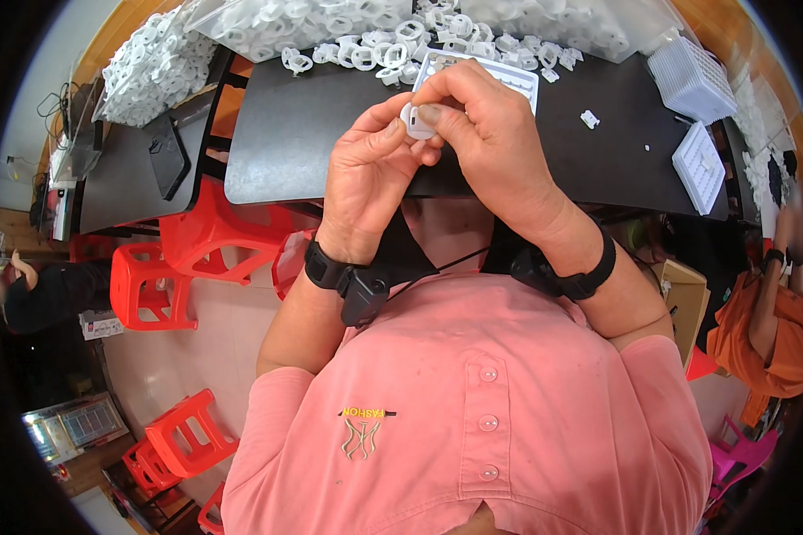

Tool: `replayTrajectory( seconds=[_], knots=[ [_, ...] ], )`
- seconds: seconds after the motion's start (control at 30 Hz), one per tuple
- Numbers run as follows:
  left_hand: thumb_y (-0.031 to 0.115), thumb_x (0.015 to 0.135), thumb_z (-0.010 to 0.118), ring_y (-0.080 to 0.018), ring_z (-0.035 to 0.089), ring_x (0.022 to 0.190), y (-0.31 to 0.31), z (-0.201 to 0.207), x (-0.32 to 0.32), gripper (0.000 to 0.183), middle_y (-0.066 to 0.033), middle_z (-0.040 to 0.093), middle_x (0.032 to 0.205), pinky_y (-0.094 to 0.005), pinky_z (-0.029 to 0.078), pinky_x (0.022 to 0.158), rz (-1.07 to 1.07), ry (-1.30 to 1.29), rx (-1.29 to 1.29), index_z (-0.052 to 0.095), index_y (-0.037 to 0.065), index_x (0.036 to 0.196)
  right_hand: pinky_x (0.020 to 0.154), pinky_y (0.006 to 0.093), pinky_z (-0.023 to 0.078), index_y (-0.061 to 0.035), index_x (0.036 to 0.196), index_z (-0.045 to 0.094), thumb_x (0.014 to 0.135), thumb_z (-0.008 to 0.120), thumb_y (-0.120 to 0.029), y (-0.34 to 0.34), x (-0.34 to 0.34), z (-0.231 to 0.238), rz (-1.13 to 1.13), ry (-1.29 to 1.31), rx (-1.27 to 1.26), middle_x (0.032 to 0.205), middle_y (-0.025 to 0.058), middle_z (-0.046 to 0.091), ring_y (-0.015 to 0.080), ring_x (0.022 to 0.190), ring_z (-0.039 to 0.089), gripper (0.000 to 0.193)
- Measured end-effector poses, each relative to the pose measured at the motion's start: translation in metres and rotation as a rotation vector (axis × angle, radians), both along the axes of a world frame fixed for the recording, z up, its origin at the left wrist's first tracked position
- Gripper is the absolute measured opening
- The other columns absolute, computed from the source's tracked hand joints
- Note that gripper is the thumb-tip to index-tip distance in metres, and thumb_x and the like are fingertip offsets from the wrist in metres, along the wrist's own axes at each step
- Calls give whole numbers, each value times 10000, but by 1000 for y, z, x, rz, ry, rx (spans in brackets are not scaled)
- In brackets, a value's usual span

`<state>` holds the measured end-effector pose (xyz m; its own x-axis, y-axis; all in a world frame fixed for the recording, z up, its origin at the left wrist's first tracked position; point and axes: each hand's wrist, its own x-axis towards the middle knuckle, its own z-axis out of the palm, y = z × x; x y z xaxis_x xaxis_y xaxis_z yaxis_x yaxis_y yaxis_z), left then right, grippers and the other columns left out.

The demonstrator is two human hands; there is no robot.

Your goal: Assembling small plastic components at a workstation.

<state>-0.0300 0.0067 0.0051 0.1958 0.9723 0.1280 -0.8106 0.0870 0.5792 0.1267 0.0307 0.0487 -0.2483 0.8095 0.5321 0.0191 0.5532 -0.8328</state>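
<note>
Between both hands, above the near part of the dark table, is a small white plastic part (413, 124) with a rounded body and a dark slot. My left hand (366, 159) pinches it from the left, thumb and fingers closed on its edge. From the right, my right hand (491, 129) grips the same part with thumb and forefinger. Partly hidden behind my right hand lies a white tray (519, 80) with rows of small compartments. Many loose white ring-shaped plastic parts (391, 55) are heaped just beyond the hands.
Clear bags of white parts (285, 22) line the table's (272, 134) far edge. At right stand stacked white trays (692, 78), a single tray (699, 168) and one loose part (589, 119). Red stools (214, 232) stand left on the floor. A person in orange (763, 330) sits at right.
</note>
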Motion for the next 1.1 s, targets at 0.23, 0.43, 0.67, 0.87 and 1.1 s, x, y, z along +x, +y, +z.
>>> replayTrajectory(
  seconds=[0.23,0.43,0.67,0.87,1.1],
  knots=[
    [88,937,656,-284,622,900,-1,-1,-1,329,-174,667,1084,-379,518,788,14,13,3,622,-40,1238,535,291,503,16,840,622,850,636,-3,-1,6,5,59,-44,39,830,109,601,178,553,642,26],
    [86,931,664,-291,634,895,-3,-1,0,323,-183,669,1082,-385,521,781,27,56,41,622,-44,1223,549,284,510,35,833,606,828,618,39,4,12,3,175,14,-102,800,109,617,167,578,652,14],
    [79,928,664,-287,639,885,-6,-2,0,304,-182,675,1062,-378,517,774,20,100,66,628,-42,1205,579,282,513,48,837,592,816,604,41,8,19,15,343,70,-378,780,87,606,156,615,646,25],
    [67,937,648,-271,630,866,-4,0,-2,282,-174,676,1057,-371,509,758,3,152,54,631,-55,1192,579,284,508,41,867,588,835,600,23,4,18,17,324,52,-504,766,98,609,143,633,645,39],
    [65,936,652,-256,624,858,-3,1,0,289,-162,676,1052,-364,509,755,22,94,8,636,-46,1202,596,234,507,14,980,590,876,645,37,-8,15,7,182,-32,-222,872,46,619,112,709,658,119]
  ],
)
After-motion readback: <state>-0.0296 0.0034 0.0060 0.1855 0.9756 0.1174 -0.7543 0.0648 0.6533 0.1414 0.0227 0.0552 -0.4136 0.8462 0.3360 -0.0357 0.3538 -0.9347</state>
